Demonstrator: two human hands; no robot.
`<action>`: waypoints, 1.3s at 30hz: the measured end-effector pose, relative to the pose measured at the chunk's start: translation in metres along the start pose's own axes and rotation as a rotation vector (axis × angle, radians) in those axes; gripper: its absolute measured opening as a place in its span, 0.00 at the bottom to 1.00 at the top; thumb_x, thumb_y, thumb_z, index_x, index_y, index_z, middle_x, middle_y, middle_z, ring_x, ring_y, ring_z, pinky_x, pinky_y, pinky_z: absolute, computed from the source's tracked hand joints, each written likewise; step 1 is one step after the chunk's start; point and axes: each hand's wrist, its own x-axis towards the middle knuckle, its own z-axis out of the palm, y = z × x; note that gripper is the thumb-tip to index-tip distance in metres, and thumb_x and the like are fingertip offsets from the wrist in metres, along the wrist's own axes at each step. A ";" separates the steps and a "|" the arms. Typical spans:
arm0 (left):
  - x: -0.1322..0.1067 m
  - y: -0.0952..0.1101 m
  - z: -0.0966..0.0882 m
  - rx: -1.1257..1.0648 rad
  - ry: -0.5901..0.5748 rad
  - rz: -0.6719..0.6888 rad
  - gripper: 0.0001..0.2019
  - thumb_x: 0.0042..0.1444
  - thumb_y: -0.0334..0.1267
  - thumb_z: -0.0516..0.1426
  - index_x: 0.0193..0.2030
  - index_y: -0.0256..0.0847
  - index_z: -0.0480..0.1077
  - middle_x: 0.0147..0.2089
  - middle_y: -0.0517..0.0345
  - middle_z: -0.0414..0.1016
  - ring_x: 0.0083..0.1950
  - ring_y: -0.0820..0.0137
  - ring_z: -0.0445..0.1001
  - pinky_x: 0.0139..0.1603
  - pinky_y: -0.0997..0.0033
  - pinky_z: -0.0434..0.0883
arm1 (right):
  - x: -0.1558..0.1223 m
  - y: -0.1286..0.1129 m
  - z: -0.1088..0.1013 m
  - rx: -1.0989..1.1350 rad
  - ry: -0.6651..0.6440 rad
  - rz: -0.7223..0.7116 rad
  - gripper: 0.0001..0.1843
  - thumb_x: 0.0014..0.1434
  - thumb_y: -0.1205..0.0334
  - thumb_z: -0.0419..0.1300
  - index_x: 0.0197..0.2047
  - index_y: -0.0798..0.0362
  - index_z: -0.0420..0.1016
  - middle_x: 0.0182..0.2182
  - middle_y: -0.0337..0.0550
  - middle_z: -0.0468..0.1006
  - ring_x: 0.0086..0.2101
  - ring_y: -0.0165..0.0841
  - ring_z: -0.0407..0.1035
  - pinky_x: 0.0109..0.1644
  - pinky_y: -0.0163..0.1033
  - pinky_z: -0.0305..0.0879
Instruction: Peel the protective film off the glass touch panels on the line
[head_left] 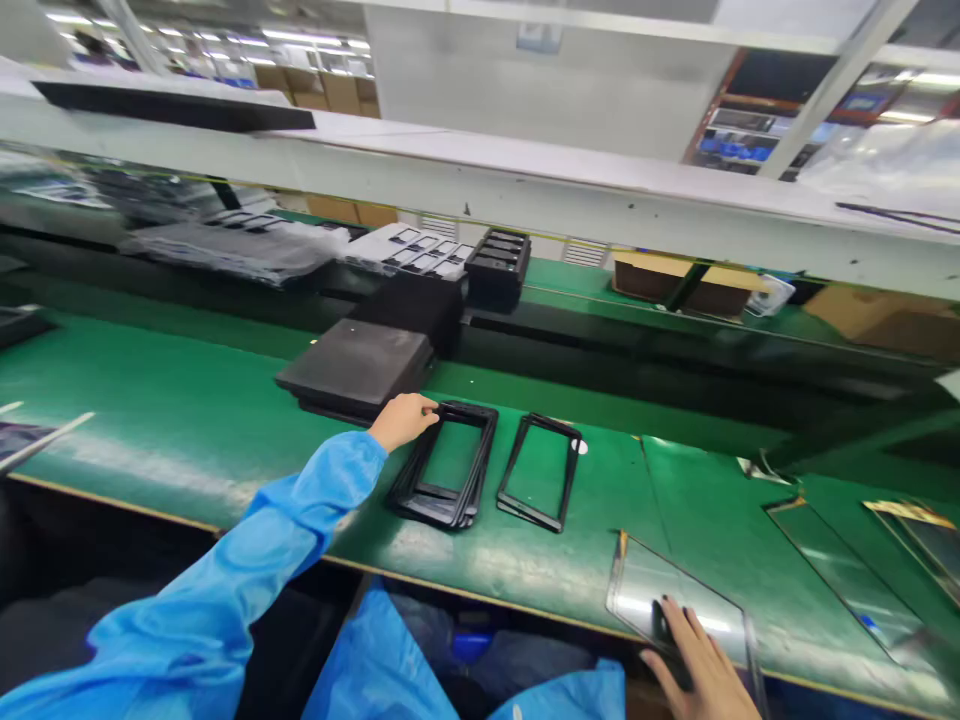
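Observation:
My left hand, in a blue sleeve, has its thumb and fingertips closed at the upper left corner of a pile of black rectangular frames. The frames lie slightly askew on one another. Just right of the pile, a smaller set of similar thin black frames rests flat on the green bench. At the lower right, my right hand lies over a clear, glossy glass panel with its fingers spread. A dark patch under those fingers is hard to make out. An orange tab shows at the panel's upper left corner.
Behind my left hand are stacked dark trays. More glass panels lie to the right on the green bench. A long white shelf spans above, with white trays and cardboard boxes beneath it.

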 end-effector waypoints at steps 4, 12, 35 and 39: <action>0.017 0.021 0.006 0.028 -0.185 -0.041 0.11 0.69 0.43 0.64 0.50 0.36 0.78 0.47 0.53 0.82 0.44 0.63 0.82 0.48 0.57 0.81 | -0.002 -0.012 -0.027 -0.173 -0.055 -0.293 0.25 0.72 0.66 0.52 0.66 0.44 0.78 0.59 0.42 0.84 0.56 0.46 0.81 0.59 0.52 0.79; -0.021 0.040 -0.042 -0.352 -0.315 -0.002 0.28 0.60 0.47 0.66 0.66 0.43 0.74 0.42 0.63 0.82 0.42 0.71 0.81 0.41 0.75 0.79 | 0.024 -0.080 -0.085 0.150 0.309 0.148 0.16 0.66 0.59 0.68 0.55 0.51 0.85 0.42 0.49 0.89 0.38 0.41 0.84 0.44 0.43 0.82; -0.171 0.086 0.053 -0.850 -0.405 0.141 0.16 0.58 0.35 0.70 0.54 0.45 0.86 0.42 0.52 0.84 0.38 0.66 0.81 0.38 0.73 0.80 | 0.069 -0.218 -0.020 1.214 0.153 0.741 0.33 0.53 0.58 0.78 0.61 0.51 0.79 0.34 0.39 0.79 0.25 0.29 0.71 0.23 0.32 0.69; -0.173 0.083 0.054 -0.873 -0.412 0.121 0.17 0.59 0.36 0.70 0.56 0.44 0.85 0.42 0.51 0.85 0.39 0.66 0.81 0.40 0.71 0.81 | 0.067 -0.216 -0.018 1.209 0.120 0.735 0.32 0.55 0.58 0.77 0.62 0.50 0.78 0.35 0.39 0.79 0.25 0.29 0.72 0.24 0.32 0.70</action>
